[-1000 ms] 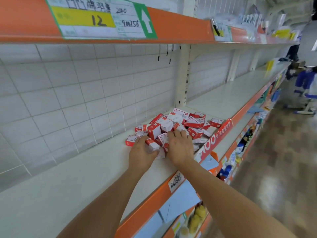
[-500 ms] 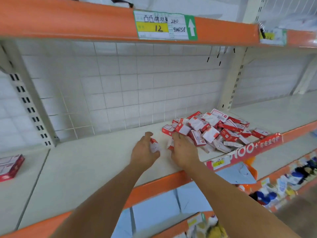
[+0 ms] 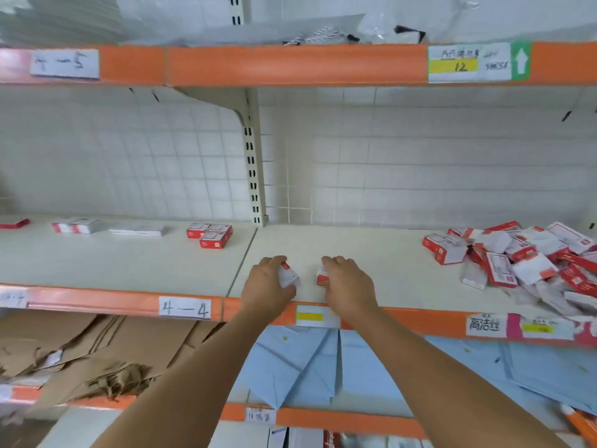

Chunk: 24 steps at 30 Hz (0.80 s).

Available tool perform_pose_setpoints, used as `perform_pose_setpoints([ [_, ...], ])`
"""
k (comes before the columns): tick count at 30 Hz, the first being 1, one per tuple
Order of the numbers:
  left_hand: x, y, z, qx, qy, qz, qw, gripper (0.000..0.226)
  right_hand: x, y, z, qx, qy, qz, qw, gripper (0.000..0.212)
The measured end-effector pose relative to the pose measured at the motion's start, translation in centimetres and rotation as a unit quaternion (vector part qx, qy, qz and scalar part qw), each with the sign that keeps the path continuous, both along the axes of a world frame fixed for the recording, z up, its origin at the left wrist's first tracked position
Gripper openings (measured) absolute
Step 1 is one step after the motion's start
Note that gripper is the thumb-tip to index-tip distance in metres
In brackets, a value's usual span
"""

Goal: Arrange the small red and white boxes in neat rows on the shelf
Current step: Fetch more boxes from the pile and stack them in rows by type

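Two small red & white boxes are being held low over the shelf [image 3: 371, 253], one box [image 3: 288, 275] in the left hand [image 3: 268, 286], the other box [image 3: 322, 275] in the right hand [image 3: 347, 286], just apart near the front edge. Probably they're being set down to start a row; they should be squared w/ the edge, sides touching. Each grip is being kept narrow, fingers curled round its box. The loose pile [image 3: 517, 257] is lying well apart to the right.
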<state>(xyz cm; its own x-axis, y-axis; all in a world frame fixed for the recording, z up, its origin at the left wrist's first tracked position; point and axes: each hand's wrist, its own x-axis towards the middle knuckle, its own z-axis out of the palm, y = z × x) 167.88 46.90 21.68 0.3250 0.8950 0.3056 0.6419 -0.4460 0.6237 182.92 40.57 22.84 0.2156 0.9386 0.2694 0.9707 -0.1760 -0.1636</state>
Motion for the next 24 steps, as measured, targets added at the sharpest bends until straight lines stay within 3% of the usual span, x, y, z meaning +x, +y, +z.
perform_pose_setpoints([
  [18, -33.8, 3.3, 0.2, 0.015, 0.019, 0.163, 0.986, 0.06, -29.8, 8.9, 0.9, 0.019, 0.019, 0.143, 0.989, 0.046],
  [24, -41.7, 4.7, 0.1, 0.01, 0.02, 0.207, 0.978, 0.06, -38.1, 12.0, 0.2, 0.024, 0.015, 0.198, 0.98, 0.045],
])
